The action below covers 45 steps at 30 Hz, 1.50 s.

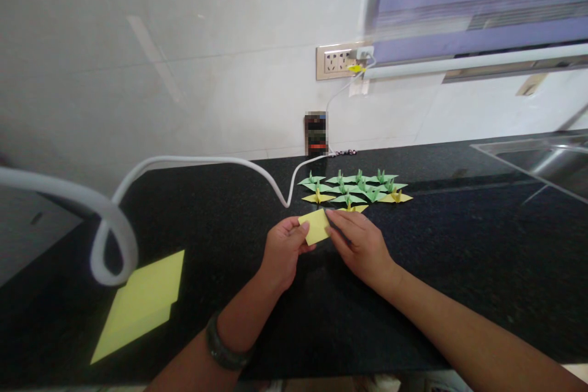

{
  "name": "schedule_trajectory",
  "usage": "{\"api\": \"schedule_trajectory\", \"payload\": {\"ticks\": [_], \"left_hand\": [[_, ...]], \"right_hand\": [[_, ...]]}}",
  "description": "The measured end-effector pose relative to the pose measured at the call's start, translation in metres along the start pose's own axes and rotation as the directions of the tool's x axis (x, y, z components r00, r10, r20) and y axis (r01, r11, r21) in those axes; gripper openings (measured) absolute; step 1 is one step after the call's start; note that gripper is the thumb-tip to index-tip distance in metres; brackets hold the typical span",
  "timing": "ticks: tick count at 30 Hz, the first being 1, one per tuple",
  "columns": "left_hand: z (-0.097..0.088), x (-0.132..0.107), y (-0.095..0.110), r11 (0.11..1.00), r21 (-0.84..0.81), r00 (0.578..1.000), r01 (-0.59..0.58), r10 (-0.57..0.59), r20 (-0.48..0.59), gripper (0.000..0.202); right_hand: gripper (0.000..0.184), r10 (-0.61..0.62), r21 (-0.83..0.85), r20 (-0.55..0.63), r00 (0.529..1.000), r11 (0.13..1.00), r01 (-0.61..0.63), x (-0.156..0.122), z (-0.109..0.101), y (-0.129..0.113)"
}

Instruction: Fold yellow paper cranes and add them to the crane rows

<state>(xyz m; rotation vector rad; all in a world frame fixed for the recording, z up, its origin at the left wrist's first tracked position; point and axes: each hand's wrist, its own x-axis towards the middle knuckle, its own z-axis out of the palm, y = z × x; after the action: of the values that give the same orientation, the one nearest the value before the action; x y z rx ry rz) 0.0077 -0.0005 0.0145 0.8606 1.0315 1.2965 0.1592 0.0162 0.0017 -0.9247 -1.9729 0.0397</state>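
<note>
A small folded square of yellow paper [316,227] is held above the dark countertop. My left hand [283,251] pinches its left side, thumb on top and fingers beneath. At its right edge, the fingers of my right hand [361,244] are closed against the paper. Just beyond my hands stand several folded paper cranes [362,185], most of them green. A yellow crane [318,197] is at the left of the group, another yellow crane [396,196] at the right. One more yellow crane [359,209] is partly hidden behind my right hand.
Yellow paper sheets [149,294] lie on the black countertop [220,214] at left. A thick white cable [202,160] loops over them and along the wall. A phone-like device [316,133] leans below the wall socket [337,62]. At far right is a metal sink [551,162].
</note>
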Motion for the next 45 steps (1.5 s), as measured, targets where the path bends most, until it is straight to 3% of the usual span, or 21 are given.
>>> {"api": "schedule_trajectory", "payload": {"ticks": [4,29,33,35,38,41,43,45], "left_hand": [[-0.0001,-0.0001,-0.0004,1.000,0.026,1.000,-0.015,0.016,-0.017,0.025],[-0.0037,0.0034,-0.0071,0.995,0.071,0.997,-0.073,0.075,-0.022,0.024],[-0.0039,0.0039,-0.0060,0.995,0.077,0.997,-0.069,0.071,-0.025,0.024],[-0.0037,0.0034,-0.0052,0.995,0.083,0.998,-0.055,0.057,-0.017,0.025],[-0.0030,0.0013,-0.0042,0.993,0.114,0.999,-0.020,0.015,0.041,0.025],[-0.0026,-0.0011,-0.0031,0.989,0.144,0.992,0.015,-0.033,0.121,0.025],[-0.0026,-0.0022,-0.0021,0.989,0.148,0.988,0.023,-0.046,0.149,0.025],[-0.0028,-0.0027,-0.0009,0.989,0.145,0.985,0.023,-0.047,0.166,0.026]], "right_hand": [[0.032,0.039,0.017,0.007,0.999,0.999,-0.039,0.0003,0.0012,-0.0006],[0.035,0.011,-0.028,0.066,0.998,1.000,-0.009,-0.0009,0.0016,-0.0036],[0.034,0.017,0.040,0.057,0.998,0.999,-0.019,-0.0004,0.0008,-0.0061],[0.029,0.077,0.138,0.052,0.996,0.987,-0.084,-0.0001,0.0011,-0.0073],[0.016,0.281,0.350,0.087,0.956,0.889,-0.293,0.0003,0.0033,-0.0064],[0.014,0.459,0.534,0.194,0.867,0.692,-0.486,0.0009,0.0059,-0.0027],[0.016,0.513,0.602,0.251,0.821,0.581,-0.547,0.0014,0.0064,-0.0010],[0.016,0.534,0.635,0.268,0.802,0.528,-0.564,0.0020,0.0052,-0.0010]]}}
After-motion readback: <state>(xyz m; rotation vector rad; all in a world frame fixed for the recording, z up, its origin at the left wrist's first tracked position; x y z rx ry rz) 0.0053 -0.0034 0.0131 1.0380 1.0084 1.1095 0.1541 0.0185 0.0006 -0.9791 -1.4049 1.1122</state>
